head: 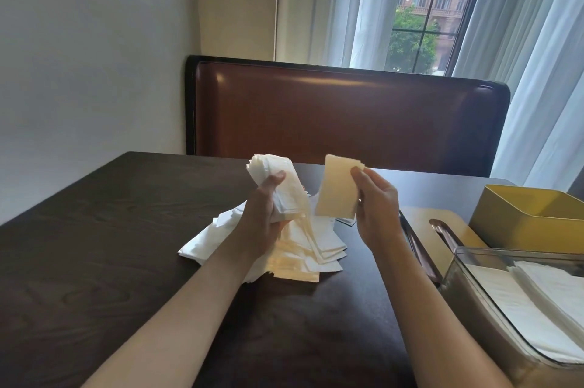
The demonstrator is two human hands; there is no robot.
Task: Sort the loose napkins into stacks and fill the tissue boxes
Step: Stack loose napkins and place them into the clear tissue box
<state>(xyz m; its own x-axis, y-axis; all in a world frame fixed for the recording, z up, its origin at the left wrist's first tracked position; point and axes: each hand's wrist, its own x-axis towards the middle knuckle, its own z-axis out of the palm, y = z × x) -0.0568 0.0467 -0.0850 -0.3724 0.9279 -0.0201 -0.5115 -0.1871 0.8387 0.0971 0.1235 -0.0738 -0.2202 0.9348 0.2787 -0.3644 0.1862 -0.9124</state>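
Observation:
My left hand grips a thick stack of white napkins, held upright above the table. My right hand pinches a single cream napkin by its right edge, a short gap right of the stack. Below both hands lies a loose pile of white and cream napkins spread on the dark table. At the right stands a clear tissue box with flat white napkins inside. Behind it is an open yellow tissue box.
A gold lid with a slot lies flat between the pile and the yellow box. A brown leather bench back runs along the table's far edge. Curtains and a window are behind it. The clear box reaches the frame's lower right corner.

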